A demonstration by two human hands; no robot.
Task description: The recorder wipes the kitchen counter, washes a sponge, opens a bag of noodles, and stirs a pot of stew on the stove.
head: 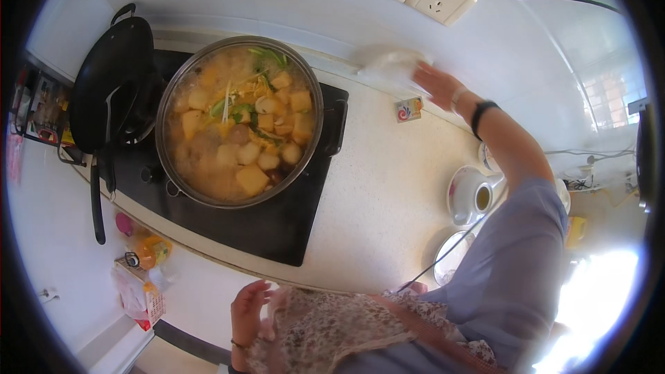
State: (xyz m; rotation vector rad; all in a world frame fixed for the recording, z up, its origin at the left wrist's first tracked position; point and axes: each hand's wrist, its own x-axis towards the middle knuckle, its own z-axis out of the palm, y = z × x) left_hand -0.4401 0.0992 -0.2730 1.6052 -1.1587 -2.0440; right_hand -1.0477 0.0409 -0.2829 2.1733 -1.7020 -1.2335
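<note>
My right hand point(441, 85) reaches to the back of the counter by the wall, blurred by motion. At its fingertips is a pale, blurred thing, apparently a cloth point(392, 62), against the foot of the wall. A small printed box point(409, 109) lies on the counter just below this hand. My left hand point(249, 306) hangs in front of the counter beside the floral apron point(322, 327), its fingers loosely curled with nothing visible in them. A large steel pot point(317, 124) of steaming broth with tofu cubes, balls and greens stands on the black cooktop point(280, 241).
Left of the pot, a black wok point(111, 57) leans with its handle point(97, 202) over the counter edge. Bowls point(457, 195) stand on the counter under my right arm. A dark cord point(441, 257) crosses there. Wall sockets point(441, 1) are above; a bottle point(153, 252) and basket point(156, 301) sit low left.
</note>
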